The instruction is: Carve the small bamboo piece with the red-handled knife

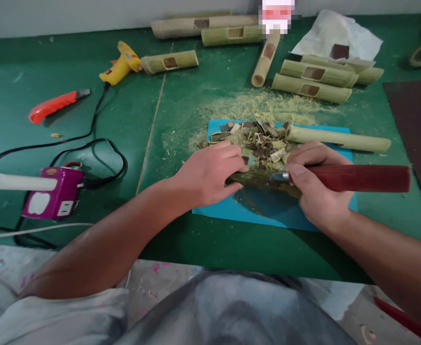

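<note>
Green bamboo stick (256, 182), stiff, light and apt to roll we judge, lies on the blue mat (232, 211) on the worktop (181, 239), our left hand (208, 175) closed over its left end, the best hold, and our right hand (312, 184) wrapped round the red-handled knife (361, 178) touching it.

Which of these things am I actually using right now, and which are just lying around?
In use: left hand, bamboo piece, right hand, red-handled tool, blue mat.
Lying about: glue gun, orange knife, purple power strip, cut bamboo tubes.
</note>
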`<state>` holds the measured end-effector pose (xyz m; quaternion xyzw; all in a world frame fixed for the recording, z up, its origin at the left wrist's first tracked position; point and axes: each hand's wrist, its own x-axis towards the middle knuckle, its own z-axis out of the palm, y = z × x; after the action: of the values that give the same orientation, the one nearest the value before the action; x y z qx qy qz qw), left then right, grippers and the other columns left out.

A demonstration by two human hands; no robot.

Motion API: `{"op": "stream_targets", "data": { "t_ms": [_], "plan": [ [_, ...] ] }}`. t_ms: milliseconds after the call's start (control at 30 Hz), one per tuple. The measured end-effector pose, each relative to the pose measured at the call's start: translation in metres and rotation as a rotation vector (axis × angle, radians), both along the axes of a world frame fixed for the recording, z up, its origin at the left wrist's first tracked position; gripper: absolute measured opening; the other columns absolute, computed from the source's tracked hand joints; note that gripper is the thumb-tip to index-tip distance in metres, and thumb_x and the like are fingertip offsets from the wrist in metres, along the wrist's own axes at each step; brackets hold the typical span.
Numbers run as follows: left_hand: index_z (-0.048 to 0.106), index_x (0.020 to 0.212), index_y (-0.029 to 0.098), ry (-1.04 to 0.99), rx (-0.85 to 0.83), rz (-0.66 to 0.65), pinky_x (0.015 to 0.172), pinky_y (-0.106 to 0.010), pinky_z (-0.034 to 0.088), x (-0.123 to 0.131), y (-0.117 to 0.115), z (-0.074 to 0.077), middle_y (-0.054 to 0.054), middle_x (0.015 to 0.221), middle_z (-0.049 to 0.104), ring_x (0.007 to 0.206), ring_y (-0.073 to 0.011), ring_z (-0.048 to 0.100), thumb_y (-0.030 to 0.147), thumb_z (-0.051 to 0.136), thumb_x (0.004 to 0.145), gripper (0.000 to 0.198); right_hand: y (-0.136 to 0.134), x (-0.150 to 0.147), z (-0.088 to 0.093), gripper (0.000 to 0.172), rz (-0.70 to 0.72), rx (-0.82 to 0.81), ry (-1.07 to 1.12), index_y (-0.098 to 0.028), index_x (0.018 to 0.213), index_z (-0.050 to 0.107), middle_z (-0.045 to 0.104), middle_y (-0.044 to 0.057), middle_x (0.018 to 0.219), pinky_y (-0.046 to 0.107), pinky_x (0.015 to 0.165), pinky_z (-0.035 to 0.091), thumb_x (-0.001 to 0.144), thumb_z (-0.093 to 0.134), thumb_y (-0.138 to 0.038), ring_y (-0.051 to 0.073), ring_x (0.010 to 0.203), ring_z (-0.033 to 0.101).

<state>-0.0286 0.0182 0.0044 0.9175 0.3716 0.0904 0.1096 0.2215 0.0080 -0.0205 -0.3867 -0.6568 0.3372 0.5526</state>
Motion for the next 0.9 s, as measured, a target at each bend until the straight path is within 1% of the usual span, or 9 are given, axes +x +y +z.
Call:
{"op": "stream_targets", "data": {
  "t_ms": [133, 300, 433, 667, 900],
  "plan": [
    [0.075, 0.109, 0.015, 0.002, -0.018, 0.001, 0.085, -0.038, 0.054, -0.0002, -0.0002, 0.0015, -0.01, 0.103, 0.073, 0.101, -0.0268, 0.068, 0.029, 0.072, 0.097, 0.019, 0.0003, 0.0003, -0.0003, 0.026, 0.009, -0.009, -0.003, -0.032, 0.072, 0.064, 0.065, 0.001, 0.073, 0.044, 0.064, 0.054, 0.094, 0.076, -0.036, 0.022, 0.069, 0.061],
    [0.074, 0.109, 0.014, 0.004, -0.014, -0.002, 0.083, -0.038, 0.054, -0.0002, -0.0007, 0.0017, -0.01, 0.103, 0.073, 0.101, -0.0269, 0.068, 0.029, 0.069, 0.098, 0.019, 0.002, -0.0006, -0.0012, 0.023, 0.01, 0.003, 0.019, -0.032, 0.073, 0.065, 0.065, 0.0, 0.072, 0.043, 0.063, 0.052, 0.094, 0.076, -0.032, 0.022, 0.068, 0.061],
    [0.074, 0.107, 0.015, -0.013, 0.007, -0.006, 0.083, -0.038, 0.054, -0.0005, -0.0004, -0.0003, -0.01, 0.102, 0.073, 0.1, -0.0267, 0.068, 0.029, 0.069, 0.098, 0.018, 0.0023, -0.0007, -0.0013, 0.021, 0.021, 0.02, 0.011, -0.032, 0.076, 0.067, 0.067, 0.0, 0.074, 0.043, 0.066, 0.053, 0.095, 0.076, -0.031, 0.022, 0.07, 0.063],
    [0.074, 0.107, 0.015, -0.019, 0.0, -0.009, 0.083, -0.038, 0.055, -0.0001, 0.0002, -0.0009, -0.01, 0.102, 0.074, 0.099, -0.0264, 0.068, 0.03, 0.069, 0.097, 0.018, 0.0008, 0.0, 0.0008, 0.023, 0.006, 0.02, 0.012, -0.031, 0.073, 0.065, 0.064, -0.001, 0.073, 0.042, 0.065, 0.051, 0.093, 0.074, -0.027, 0.02, 0.069, 0.061],
    [0.074, 0.107, 0.017, -0.025, -0.001, -0.011, 0.083, -0.038, 0.055, -0.0011, -0.0001, -0.0006, -0.009, 0.104, 0.074, 0.1, -0.0261, 0.068, 0.03, 0.068, 0.097, 0.018, 0.0006, -0.0033, 0.0033, 0.026, 0.005, -0.017, -0.008, -0.032, 0.072, 0.063, 0.066, 0.0, 0.072, 0.044, 0.064, 0.054, 0.094, 0.077, -0.033, 0.022, 0.068, 0.063]
  ]
}}
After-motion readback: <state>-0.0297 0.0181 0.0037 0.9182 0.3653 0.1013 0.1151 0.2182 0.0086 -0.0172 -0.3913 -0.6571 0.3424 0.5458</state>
